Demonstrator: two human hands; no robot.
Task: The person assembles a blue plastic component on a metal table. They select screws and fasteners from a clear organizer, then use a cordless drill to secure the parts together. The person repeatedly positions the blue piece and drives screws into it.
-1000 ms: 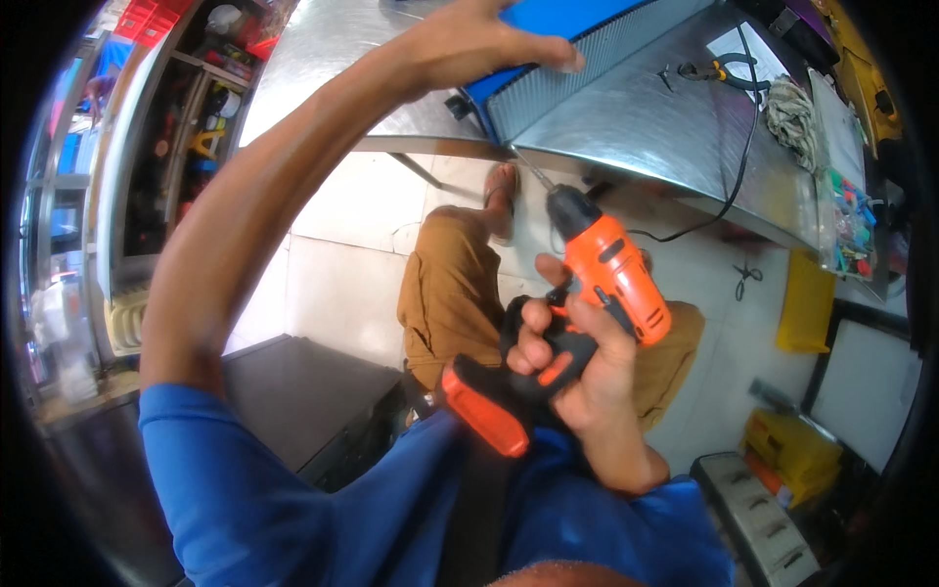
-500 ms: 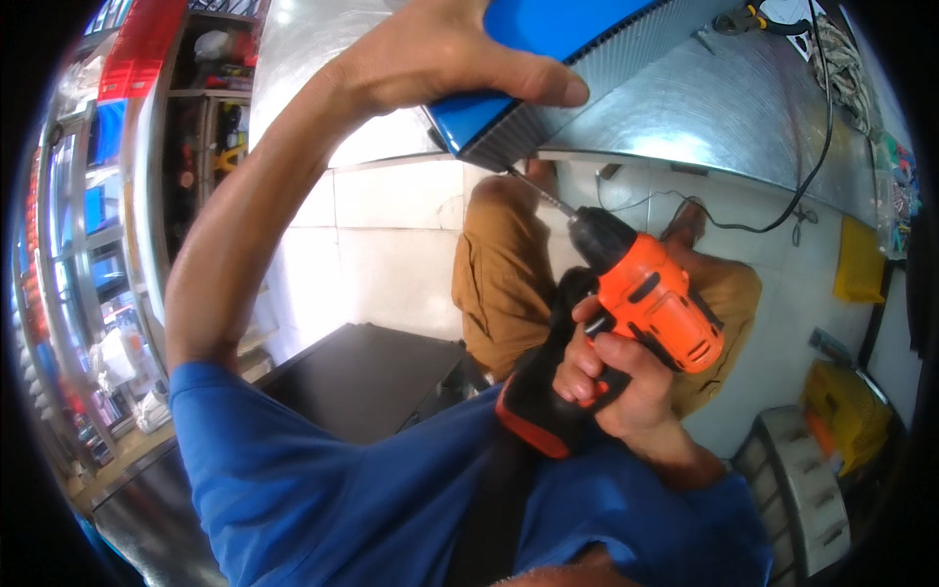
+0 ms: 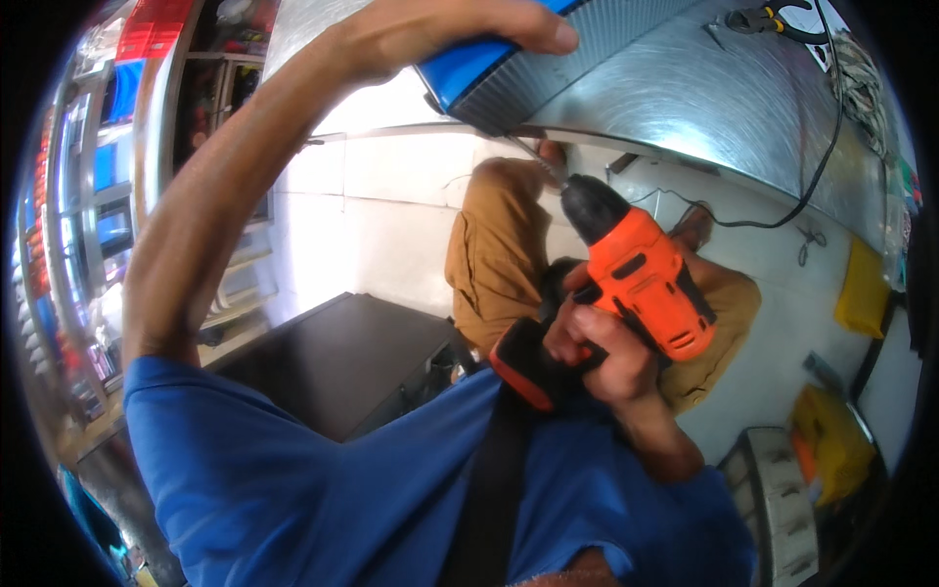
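My right hand is wrapped round the grip of an orange and black cordless drill, with the index finger at its trigger. From the black chuck a thin drill bit slants up to the lower corner of a blue box with ribbed grey sides. Whether the tip has entered the box I cannot tell. Over the top of this box lies my left hand, gripping it with the thumb stretched along the ribbed side. Its other fingers are cut off or hidden. The box rests at the edge of a metal worktop.
Pliers with yellow and black handles lie at the far right of the worktop, by a black cable hanging over its edge. A dark cabinet stands at my left, shelves beyond it. Grey drawers stand at lower right.
The drill has shifted slightly up and left, and its bit points more steeply upward. The box and my left hand sit higher in the view.
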